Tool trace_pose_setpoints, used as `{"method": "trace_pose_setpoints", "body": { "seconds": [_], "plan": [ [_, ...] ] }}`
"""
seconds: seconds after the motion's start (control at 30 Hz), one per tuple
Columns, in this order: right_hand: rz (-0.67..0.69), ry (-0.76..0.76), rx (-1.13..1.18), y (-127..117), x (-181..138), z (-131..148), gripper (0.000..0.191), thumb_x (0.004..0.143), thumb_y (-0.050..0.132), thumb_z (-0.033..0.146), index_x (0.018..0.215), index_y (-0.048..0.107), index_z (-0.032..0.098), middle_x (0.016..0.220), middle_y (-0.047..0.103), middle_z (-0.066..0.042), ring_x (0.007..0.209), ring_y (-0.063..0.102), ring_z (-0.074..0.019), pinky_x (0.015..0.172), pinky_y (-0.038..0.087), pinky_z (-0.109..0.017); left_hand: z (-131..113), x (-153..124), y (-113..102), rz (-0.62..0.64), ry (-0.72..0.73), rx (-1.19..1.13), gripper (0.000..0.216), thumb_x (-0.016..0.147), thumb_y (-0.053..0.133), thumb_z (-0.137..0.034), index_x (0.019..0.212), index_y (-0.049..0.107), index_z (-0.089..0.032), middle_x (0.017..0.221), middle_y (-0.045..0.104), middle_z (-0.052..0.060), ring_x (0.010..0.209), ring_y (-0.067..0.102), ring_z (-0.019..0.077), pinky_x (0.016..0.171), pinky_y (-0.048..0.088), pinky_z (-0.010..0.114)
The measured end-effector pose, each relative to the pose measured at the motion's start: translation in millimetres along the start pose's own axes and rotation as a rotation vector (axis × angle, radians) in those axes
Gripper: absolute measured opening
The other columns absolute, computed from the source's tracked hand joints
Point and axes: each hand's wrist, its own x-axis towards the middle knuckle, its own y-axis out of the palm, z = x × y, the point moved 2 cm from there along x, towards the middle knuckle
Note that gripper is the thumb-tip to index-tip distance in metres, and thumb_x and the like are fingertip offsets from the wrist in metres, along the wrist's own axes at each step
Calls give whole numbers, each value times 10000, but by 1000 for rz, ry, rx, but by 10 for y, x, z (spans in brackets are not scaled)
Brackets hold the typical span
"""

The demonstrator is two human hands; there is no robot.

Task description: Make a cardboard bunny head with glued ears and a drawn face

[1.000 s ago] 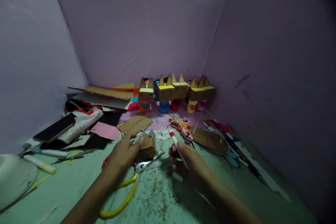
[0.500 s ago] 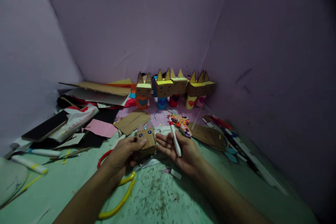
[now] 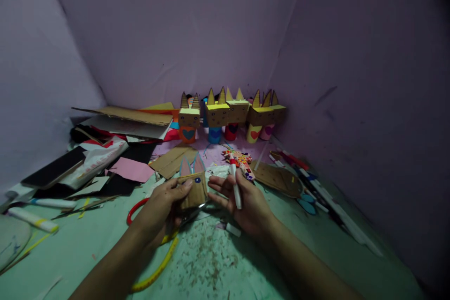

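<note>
My left hand (image 3: 168, 204) grips a small cardboard box head (image 3: 197, 193) by its left side, the thumb across its front. Two drawn eyes and a pair of upright pink ears edged in blue show on it. To its right, my right hand (image 3: 242, 197) holds a white marker (image 3: 236, 190) with a red end between thumb and index finger, its other fingers stretched toward the box without clearly touching it. Beneath the left hand lie scissors with a red handle (image 3: 135, 210) and a yellow handle (image 3: 158, 269). A white marker cap (image 3: 233, 230) lies below the right hand.
Several finished cardboard animal figures (image 3: 215, 119) stand at the back. Cardboard sheets (image 3: 130, 116) and pink paper (image 3: 131, 169) are piled at left. A flat cardboard piece (image 3: 276, 179), a patterned cutout (image 3: 242, 161) and several markers (image 3: 316, 190) lie at right. Purple walls enclose the green table.
The box head has tilted in my left hand, so its ears stand taller in view. The marker in my right hand is more upright. The whole view has shifted slightly.
</note>
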Motion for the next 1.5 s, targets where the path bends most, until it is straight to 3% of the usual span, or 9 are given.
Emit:
{"method": "trace_pose_setpoints", "body": {
  "seconds": [0.13, 0.3, 0.57, 0.7, 0.93, 1.1, 1.17, 1.3, 1.5],
  "plan": [
    [93, -190, -279, -30, -12, -90, 415, 647, 795, 412, 941, 655, 154, 880, 707, -73, 846, 666, -206, 739, 536, -305, 15, -35, 41, 14, 1, 7, 420, 702, 670, -413, 1002, 623, -123, 619, 535, -7, 443, 426, 80, 312, 270, 149],
    [230, -158, -366, 5, -38, -120, 421, 580, 820, 305, 912, 605, 160, 871, 714, -61, 728, 671, -196, 723, 518, -325, 18, -59, 79, 102, -6, -30, 460, 682, 676, -361, 1075, 638, -125, 746, 617, 45, 504, 440, 91, 349, 287, 157],
    [184, -182, -366, -8, -40, -74, 336, 590, 795, 249, 806, 545, 186, 788, 691, -19, 705, 648, -172, 658, 484, -278, 128, 18, 75, 184, -58, -61, 501, 542, 706, -209, 1037, 653, -145, 906, 674, 95, 636, 565, 151, 445, 345, 191],
    [162, -204, -456, 14, -62, -63, 297, 627, 771, 268, 829, 567, 190, 782, 681, -16, 683, 630, -166, 667, 484, -290, 174, 77, 80, 119, 10, -62, 431, 499, 662, -178, 922, 677, -95, 722, 663, 67, 531, 528, 124, 460, 402, 217],
    [-109, -426, -541, -213, -118, 263, 434, 740, 614, 594, 619, 574, 179, 594, 533, 22, 486, 453, -100, 472, 471, -247, 150, 146, 49, 79, 14, -40, 414, 506, 625, -208, 892, 663, -66, 656, 649, 67, 522, 539, 137, 450, 438, 234],
    [-113, -434, -436, -315, -300, 364, 441, 739, 713, 392, 1154, 604, 288, 639, 622, 40, 356, 357, -55, 323, 401, -195, 224, 203, 25, 99, -2, -56, 468, 475, 652, -213, 920, 662, -65, 655, 643, 58, 513, 536, 134, 438, 435, 230],
    [-85, -505, -379, -293, -368, 367, 381, 723, 735, 320, 1095, 654, 328, 763, 696, 6, 355, 397, -49, 323, 398, -193, 245, 215, 21, 101, -6, -58, 497, 480, 650, -207, 956, 660, -65, 681, 653, 65, 518, 539, 131, 441, 430, 227],
    [35, -563, -270, -230, -436, 386, 85, 708, 721, 248, 786, 753, 261, 792, 740, -32, 475, 587, -118, 487, 525, -287, 236, 212, 21, 94, -31, -55, 521, 485, 648, -204, 986, 656, -62, 728, 670, 87, 535, 552, 136, 466, 439, 238],
    [99, -646, -186, -128, -345, 487, 346, 635, 756, 295, 966, 659, 271, 999, 749, -38, 1015, 656, -231, 925, 481, -385, 203, 204, 34, 77, -68, -54, 528, 453, 665, -194, 964, 655, -62, 750, 680, 90, 541, 559, 141, 489, 452, 251]
  ]
}}
